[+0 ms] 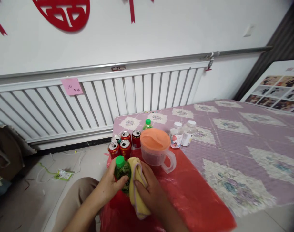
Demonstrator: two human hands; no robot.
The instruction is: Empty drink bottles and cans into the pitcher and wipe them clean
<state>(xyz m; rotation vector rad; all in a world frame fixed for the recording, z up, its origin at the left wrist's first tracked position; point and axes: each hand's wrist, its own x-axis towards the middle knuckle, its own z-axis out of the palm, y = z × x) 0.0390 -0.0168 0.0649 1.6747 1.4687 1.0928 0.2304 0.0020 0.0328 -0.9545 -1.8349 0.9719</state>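
My left hand (109, 187) is wrapped round a green bottle (122, 172) with a green cap, holding it upright over the red plastic sheet (192, 196). My right hand (149, 190) presses a yellow cloth (137, 187) against the bottle's right side, fingers closed on the cloth. Just behind stand several red cans (124, 145) with opened tops and a clear plastic jug (156, 151) with an orange lid.
A second green-capped bottle (147, 124) stands behind the jug. Two small clear bottles (183, 133) with white caps stand on the purple patterned mattress (246, 141). A white radiator (93, 100) runs along the wall. Cables and a bag lie on the floor at left.
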